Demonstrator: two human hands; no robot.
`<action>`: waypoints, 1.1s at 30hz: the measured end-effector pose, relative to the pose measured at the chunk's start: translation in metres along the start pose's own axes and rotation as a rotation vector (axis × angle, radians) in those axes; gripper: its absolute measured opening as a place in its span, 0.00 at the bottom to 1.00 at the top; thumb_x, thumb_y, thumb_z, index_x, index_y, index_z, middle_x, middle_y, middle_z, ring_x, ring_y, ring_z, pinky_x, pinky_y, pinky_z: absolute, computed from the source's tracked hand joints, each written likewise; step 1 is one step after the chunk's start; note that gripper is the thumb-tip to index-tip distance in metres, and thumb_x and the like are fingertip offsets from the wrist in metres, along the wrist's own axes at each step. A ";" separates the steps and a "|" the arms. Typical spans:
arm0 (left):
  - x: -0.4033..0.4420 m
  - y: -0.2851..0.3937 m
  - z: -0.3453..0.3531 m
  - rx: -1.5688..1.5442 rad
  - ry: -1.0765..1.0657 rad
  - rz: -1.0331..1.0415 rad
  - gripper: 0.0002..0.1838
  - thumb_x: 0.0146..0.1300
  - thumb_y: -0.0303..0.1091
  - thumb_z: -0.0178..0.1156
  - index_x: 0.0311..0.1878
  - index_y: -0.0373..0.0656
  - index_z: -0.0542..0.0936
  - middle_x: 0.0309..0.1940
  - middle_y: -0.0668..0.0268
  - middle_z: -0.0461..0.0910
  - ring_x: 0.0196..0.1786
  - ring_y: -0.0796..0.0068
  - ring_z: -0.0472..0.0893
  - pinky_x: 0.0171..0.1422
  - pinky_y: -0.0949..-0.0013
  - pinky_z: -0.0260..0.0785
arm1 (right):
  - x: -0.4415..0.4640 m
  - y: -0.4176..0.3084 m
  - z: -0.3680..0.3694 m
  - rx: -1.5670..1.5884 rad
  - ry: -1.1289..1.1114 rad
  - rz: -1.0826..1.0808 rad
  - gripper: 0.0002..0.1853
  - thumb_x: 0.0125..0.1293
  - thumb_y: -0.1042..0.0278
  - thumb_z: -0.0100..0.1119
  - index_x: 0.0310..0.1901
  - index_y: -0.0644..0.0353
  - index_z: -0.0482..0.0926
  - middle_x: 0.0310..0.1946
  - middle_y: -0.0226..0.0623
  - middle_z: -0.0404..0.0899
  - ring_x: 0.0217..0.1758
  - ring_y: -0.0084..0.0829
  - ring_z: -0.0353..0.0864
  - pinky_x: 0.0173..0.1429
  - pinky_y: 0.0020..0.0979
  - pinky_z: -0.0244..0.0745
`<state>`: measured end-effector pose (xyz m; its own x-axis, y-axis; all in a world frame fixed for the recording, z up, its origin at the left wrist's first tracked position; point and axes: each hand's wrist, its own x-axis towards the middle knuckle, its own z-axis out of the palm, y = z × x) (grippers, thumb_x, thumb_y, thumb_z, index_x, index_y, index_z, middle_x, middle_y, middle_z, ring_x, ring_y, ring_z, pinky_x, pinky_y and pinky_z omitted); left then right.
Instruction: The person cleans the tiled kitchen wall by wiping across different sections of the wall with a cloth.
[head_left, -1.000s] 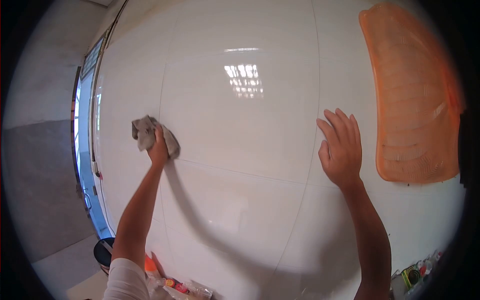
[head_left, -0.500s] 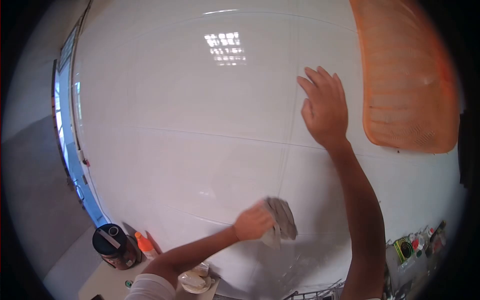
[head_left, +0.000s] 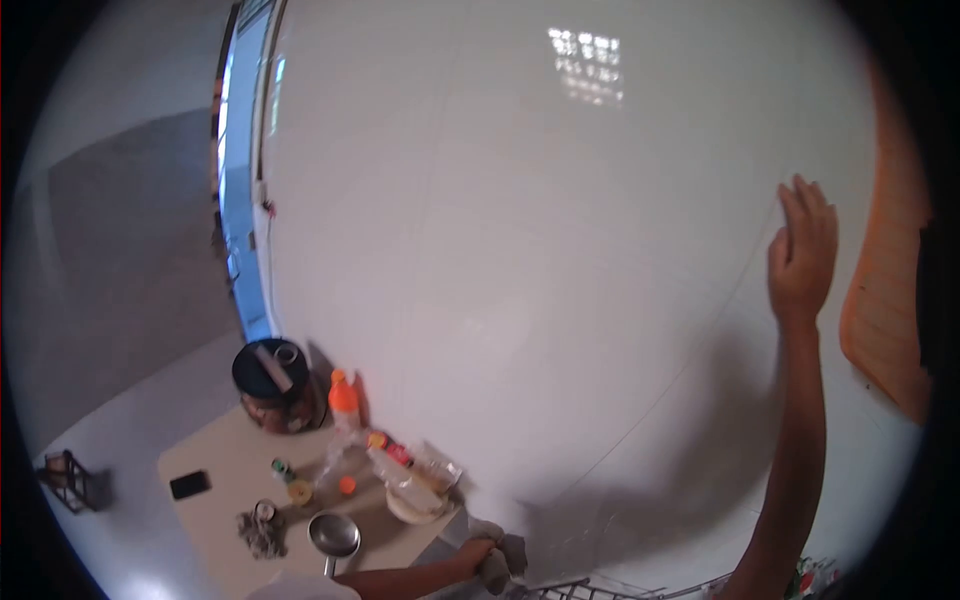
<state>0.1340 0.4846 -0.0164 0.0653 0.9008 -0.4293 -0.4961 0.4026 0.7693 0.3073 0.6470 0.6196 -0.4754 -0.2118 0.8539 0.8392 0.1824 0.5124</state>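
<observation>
My right hand (head_left: 803, 260) rests against the glossy white tiled wall (head_left: 520, 250) at the right, fingers stretched upward and thumb a little apart. It holds nothing. Low in the view, my left hand (head_left: 477, 556) is closed around a crumpled grey cloth (head_left: 508, 552), near the foot of the wall and beside the table's right corner. Part of the cloth hangs out beyond the fingers. To the right of my right hand, an orange plastic basket or rack (head_left: 885, 300) is against the wall, partly cut off by the view's dark edge.
The beige table (head_left: 205, 440) carries a dark rice-cooker-like appliance (head_left: 275, 385), an orange-capped bottle (head_left: 343, 400), a metal saucepan (head_left: 334, 535), a phone (head_left: 189, 484) and packaged items (head_left: 410, 480). A metal wire rack (head_left: 570, 590) lies along the bottom. A small stool (head_left: 67, 480) stands at the far left.
The view has swung left and down, bringing more of the table into sight. My left hand has lowered the cloth toward the table's corner. My right hand still has its fingers outstretched.
</observation>
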 end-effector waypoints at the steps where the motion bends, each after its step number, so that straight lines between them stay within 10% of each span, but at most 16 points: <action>1: -0.025 0.009 0.007 -0.313 -0.017 -0.267 0.12 0.64 0.37 0.53 0.48 0.45 0.76 0.35 0.64 0.80 0.39 0.67 0.82 0.46 0.59 0.78 | 0.001 0.006 0.001 -0.002 -0.013 -0.006 0.27 0.60 0.78 0.49 0.63 0.51 0.70 0.67 0.33 0.66 0.74 0.36 0.58 0.79 0.44 0.45; 9: -0.102 0.124 0.027 -0.602 -0.205 -0.118 0.18 0.65 0.49 0.51 0.48 0.46 0.77 0.38 0.61 0.82 0.40 0.62 0.83 0.46 0.59 0.77 | -0.067 -0.066 -0.018 0.692 -0.161 0.254 0.22 0.61 0.75 0.51 0.58 0.61 0.73 0.62 0.45 0.70 0.72 0.45 0.60 0.76 0.45 0.46; 11: -0.118 0.152 0.037 -0.663 -0.249 -0.102 0.20 0.65 0.50 0.51 0.50 0.46 0.77 0.40 0.61 0.82 0.44 0.61 0.82 0.48 0.59 0.76 | -0.111 -0.133 -0.058 1.187 -0.542 0.405 0.25 0.60 0.73 0.57 0.61 0.60 0.70 0.62 0.45 0.69 0.71 0.44 0.59 0.76 0.44 0.48; 15: -0.152 0.191 0.052 -0.664 -0.238 0.054 0.25 0.69 0.53 0.45 0.58 0.46 0.72 0.51 0.59 0.78 0.55 0.60 0.78 0.57 0.58 0.72 | -0.174 -0.250 -0.124 1.583 -1.336 -0.151 0.31 0.59 0.58 0.65 0.63 0.59 0.68 0.66 0.45 0.62 0.72 0.45 0.58 0.72 0.43 0.56; 17: -0.156 0.194 0.054 -0.650 -0.216 0.139 0.24 0.71 0.50 0.40 0.62 0.46 0.69 0.55 0.61 0.75 0.59 0.61 0.75 0.62 0.57 0.69 | -0.198 -0.276 -0.142 1.368 -1.032 -0.215 0.27 0.56 0.61 0.65 0.58 0.57 0.72 0.60 0.43 0.69 0.67 0.43 0.66 0.66 0.40 0.66; 22: -0.155 0.167 0.043 -0.668 -0.444 0.219 0.24 0.70 0.49 0.44 0.62 0.46 0.71 0.52 0.64 0.79 0.52 0.69 0.79 0.53 0.65 0.73 | -0.166 -0.267 -0.126 1.374 -1.063 0.056 0.19 0.48 0.69 0.65 0.44 0.55 0.75 0.44 0.37 0.78 0.48 0.40 0.78 0.48 0.39 0.76; 25: -0.158 0.161 0.031 -0.483 -0.610 0.565 0.29 0.69 0.46 0.56 0.66 0.40 0.66 0.67 0.61 0.67 0.73 0.65 0.59 0.76 0.44 0.47 | -0.106 -0.230 -0.101 1.209 -0.580 0.102 0.19 0.42 0.73 0.65 0.40 0.53 0.78 0.40 0.35 0.76 0.45 0.40 0.77 0.44 0.39 0.76; 27: -0.181 0.175 0.019 -0.039 -0.433 0.424 0.22 0.70 0.41 0.55 0.58 0.32 0.74 0.45 0.56 0.82 0.52 0.64 0.80 0.63 0.60 0.68 | -0.058 -0.192 -0.074 0.877 -0.311 -0.006 0.21 0.39 0.75 0.65 0.41 0.49 0.81 0.44 0.34 0.75 0.49 0.42 0.73 0.53 0.43 0.69; 33: -0.171 0.129 -0.005 0.043 -0.182 0.335 0.18 0.67 0.35 0.56 0.52 0.30 0.78 0.42 0.56 0.83 0.46 0.69 0.82 0.52 0.65 0.73 | 0.044 -0.133 -0.002 0.234 -0.015 -0.050 0.23 0.43 0.78 0.58 0.45 0.48 0.82 0.49 0.32 0.73 0.58 0.40 0.67 0.64 0.46 0.57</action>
<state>0.0541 0.3822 0.1540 0.0604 0.9962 -0.0629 -0.4798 0.0843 0.8734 0.1752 0.6115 0.5893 -0.5198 -0.2123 0.8275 0.7314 0.3899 0.5594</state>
